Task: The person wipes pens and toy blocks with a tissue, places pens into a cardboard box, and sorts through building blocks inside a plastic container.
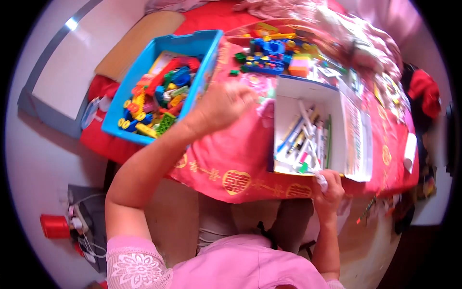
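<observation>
My left hand (230,103) is raised over the red tablecloth (226,154), between a blue plastic bin (156,40) and a white box (308,89). Motion smears its fingers, so I cannot tell whether they hold anything. My right hand (331,191) is closed at the box's near edge, with a crumpled white piece (321,182), perhaps tissue or plastic, showing at its fingers. Inside the open box lie several pens and markers (308,132), pointing various ways. Colourful toy building blocks (168,91) fill much of the bin.
Behind the box sit more toy pieces (264,58) and an orange-pink block (299,66). Crumpled pink cloth (356,41) covers the far right. A white cylinder (410,150) lies near the right table edge. Cables and a red container (54,226) are low at left.
</observation>
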